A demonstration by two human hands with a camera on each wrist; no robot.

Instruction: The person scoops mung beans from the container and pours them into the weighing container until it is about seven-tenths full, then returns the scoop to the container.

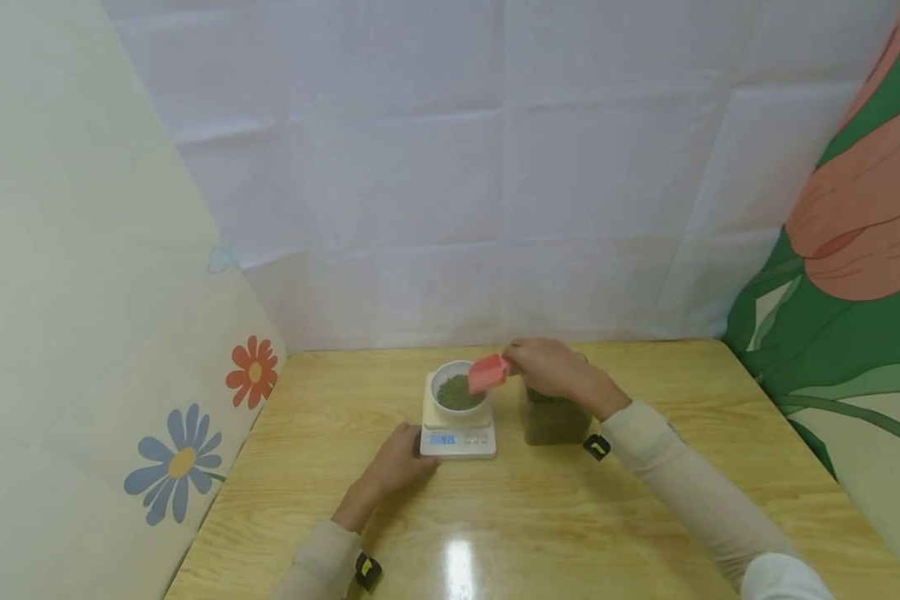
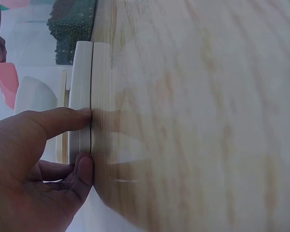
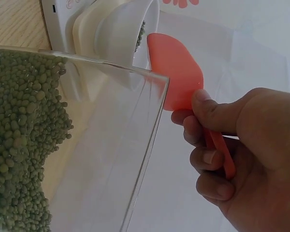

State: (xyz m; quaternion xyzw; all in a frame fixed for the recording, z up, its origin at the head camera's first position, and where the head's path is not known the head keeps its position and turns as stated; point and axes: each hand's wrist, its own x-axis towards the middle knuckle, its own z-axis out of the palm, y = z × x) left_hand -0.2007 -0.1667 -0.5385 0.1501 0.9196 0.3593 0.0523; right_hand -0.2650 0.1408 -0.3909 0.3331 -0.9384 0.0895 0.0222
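A white bowl (image 1: 452, 407) with green mung beans (image 1: 457, 393) in it stands on a white kitchen scale (image 1: 471, 448) whose blue display is lit. My left hand (image 1: 402, 460) holds the scale at its front left corner, thumb and fingers against the edges in the left wrist view. In my right hand (image 3: 261, 140) is the handle of a pink scoop (image 3: 176, 72), fingers curled round it. The scoop's blade tilts over the bowl's right rim in the head view. Beneath the right hand is a clear container (image 1: 558, 425) of mung beans (image 3: 19, 140).
All of this stands on a wood-grain table (image 1: 615, 533). White cloth (image 1: 435, 200) hangs behind the table's back edge. Flower-printed panels (image 1: 82, 333) flank it on both sides.
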